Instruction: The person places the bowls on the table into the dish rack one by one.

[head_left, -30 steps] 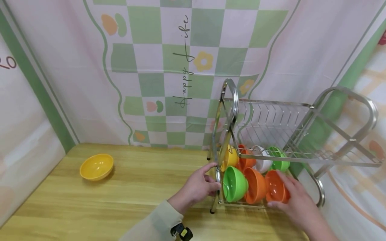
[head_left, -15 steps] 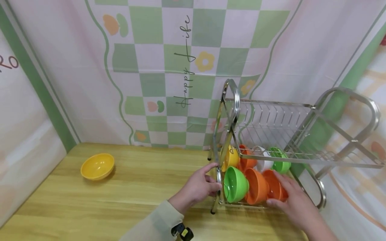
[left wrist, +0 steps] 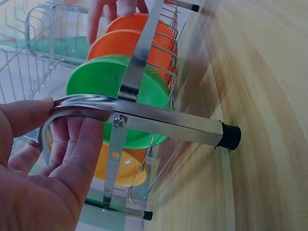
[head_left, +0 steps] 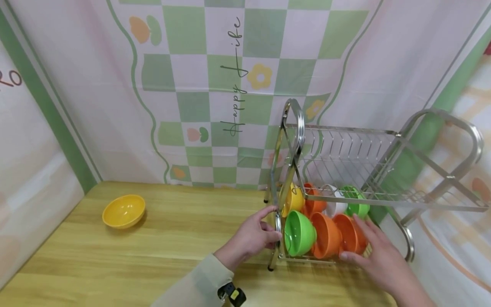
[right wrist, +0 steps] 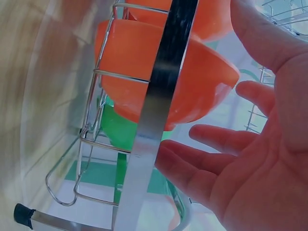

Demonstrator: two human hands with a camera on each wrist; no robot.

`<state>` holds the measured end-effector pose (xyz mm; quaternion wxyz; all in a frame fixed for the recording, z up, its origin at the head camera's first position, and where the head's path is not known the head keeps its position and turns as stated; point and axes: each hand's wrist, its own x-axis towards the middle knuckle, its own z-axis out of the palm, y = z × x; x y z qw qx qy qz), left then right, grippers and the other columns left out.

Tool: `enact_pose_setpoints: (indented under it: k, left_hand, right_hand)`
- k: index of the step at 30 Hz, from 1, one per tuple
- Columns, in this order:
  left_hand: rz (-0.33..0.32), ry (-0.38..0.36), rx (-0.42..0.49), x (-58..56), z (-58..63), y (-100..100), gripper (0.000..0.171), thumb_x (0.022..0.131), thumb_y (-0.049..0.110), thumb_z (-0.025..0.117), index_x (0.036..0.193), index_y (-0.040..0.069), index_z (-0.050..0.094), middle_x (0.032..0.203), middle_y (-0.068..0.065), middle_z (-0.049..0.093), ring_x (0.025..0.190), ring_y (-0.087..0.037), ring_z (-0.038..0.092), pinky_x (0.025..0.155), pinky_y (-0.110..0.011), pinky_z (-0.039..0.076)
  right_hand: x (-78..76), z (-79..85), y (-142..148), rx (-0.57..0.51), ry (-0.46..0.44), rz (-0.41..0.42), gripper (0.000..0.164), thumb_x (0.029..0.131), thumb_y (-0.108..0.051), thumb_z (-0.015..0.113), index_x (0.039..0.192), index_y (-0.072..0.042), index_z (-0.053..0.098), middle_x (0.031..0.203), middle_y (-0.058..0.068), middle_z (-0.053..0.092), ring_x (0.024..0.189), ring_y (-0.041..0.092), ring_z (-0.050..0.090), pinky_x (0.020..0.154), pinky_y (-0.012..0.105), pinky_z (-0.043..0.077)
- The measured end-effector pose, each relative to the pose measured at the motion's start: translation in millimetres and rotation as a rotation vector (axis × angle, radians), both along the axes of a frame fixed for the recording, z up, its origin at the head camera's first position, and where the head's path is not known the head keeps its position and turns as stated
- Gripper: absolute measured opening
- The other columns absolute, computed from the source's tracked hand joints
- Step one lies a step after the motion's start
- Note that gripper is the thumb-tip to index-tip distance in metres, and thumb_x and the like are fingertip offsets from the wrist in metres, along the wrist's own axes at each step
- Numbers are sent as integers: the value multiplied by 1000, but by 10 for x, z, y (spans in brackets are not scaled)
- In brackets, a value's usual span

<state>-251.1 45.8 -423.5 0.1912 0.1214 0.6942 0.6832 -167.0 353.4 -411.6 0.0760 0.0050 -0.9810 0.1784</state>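
Observation:
My left hand point(head_left: 251, 238) grips the left end frame of a two-tier metal dish rack point(head_left: 298, 132), thumb and fingers on either side of the tube point(left wrist: 86, 102). On the lower tier's front row, a green bowl point(head_left: 303, 233), an orange bowl point(head_left: 327, 236) and a second orange bowl point(head_left: 353, 234) stand tilted on edge, side by side. My right hand point(head_left: 383, 260) is at the rightmost orange bowl, fingers spread and loosely bent. In the right wrist view, fingertips point(right wrist: 242, 88) are right at that bowl's edge point(right wrist: 207, 82).
Behind the front row stand a yellow bowl point(head_left: 293, 204), an orange bowl point(head_left: 315, 205), a white bowl point(head_left: 335, 208) and a green bowl point(head_left: 358, 209). A shallow yellow dish point(head_left: 123, 212) sits on the wooden table point(head_left: 172, 238) at left. A patterned cloth point(head_left: 226, 76) hangs behind.
The rightmost orange bowl has shifted left against its neighbour, and my right hand has since loosened and eased slightly right. My left hand keeps its place on the rack.

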Motion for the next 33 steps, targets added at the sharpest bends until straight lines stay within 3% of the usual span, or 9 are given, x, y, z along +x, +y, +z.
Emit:
enact_pose_setpoints:
  k: [6,11,19,24,28,30,33]
  left_hand:
    - [3,-2,0,1,2,4,76,83,-5,75,146,30,50,85,-10,65,68,-25,66,65,-37,60]
    - [5,-1,0,2,-1,5,77,83,-5,75,146,30,49,85,-10,65,68,-25,66,65,-37,60]
    - [16,-4,-11,-1,-5,10,77,83,-5,75,146,31,50,86,-10,64,69,-24,65,63,-35,60]
    - [19,-9,-20,12,-9,33,78,83,-4,75,146,32,49,87,-10,64,70,-25,65,65,-35,60]
    - [17,-3,-23,33,0,29,79,84,-4,75,148,33,47,87,-10,63,71,-24,65,65,-35,60]
    - [12,50,-69,47,8,13,78,85,0,75,150,32,45,88,-8,63,72,-22,63,64,-34,59]
    - [0,227,-237,75,24,-29,75,89,13,75,153,31,40,101,-8,66,81,-21,64,67,-35,58]
  right_hand:
    - [6,41,-30,10,-5,-9,113,79,-63,74,161,-17,11,156,37,9,119,69,32,83,82,32]
    - [42,115,-123,32,42,-24,105,87,-60,68,160,-10,14,154,39,14,121,67,32,85,82,31]
    - [156,322,-421,-14,105,-127,90,97,-54,58,158,-3,16,154,35,19,127,63,28,90,81,27]
    - [219,477,-710,-151,132,-122,83,98,-51,59,158,-5,23,150,30,34,122,56,42,90,75,38]
    - [221,562,-971,-365,108,-53,79,97,-47,62,158,-10,28,147,22,44,120,46,53,92,58,50]
    - [204,584,-1099,-482,62,-25,79,96,-48,64,158,-16,27,151,17,42,124,42,52,93,50,51]
    - [150,578,-1275,-595,-2,-6,83,93,-51,66,159,-23,24,155,9,37,128,37,50,93,44,53]
